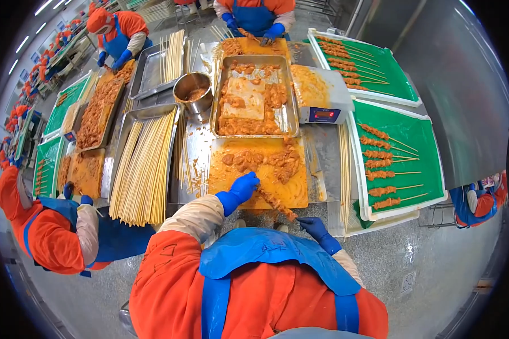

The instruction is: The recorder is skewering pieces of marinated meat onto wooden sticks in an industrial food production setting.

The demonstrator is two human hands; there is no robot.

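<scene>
A meat skewer (275, 204) runs slantwise between my gloved hands, just over the near edge of an orange cutting board (220, 195). My left hand (240, 191), in a bright blue glove, is closed at its upper left end. At its lower right end is my right hand (318, 230), in a darker blue glove, with fingers closed around the end; the stick itself is hidden there. Marinated meat pieces (266, 163) lie spread across the board. Right behind the board stands a metal tray (216, 113) holding more meat and a pale flat slab.
To the left, a metal tray (174, 121) holds many bamboo sticks (142, 169), beside a steel pot (182, 90). A scale (325, 114) stands right of the meat tray. Green-lined trays (430, 169) with finished skewers (380, 175) are at right. Co-workers (56, 223) stand left and across.
</scene>
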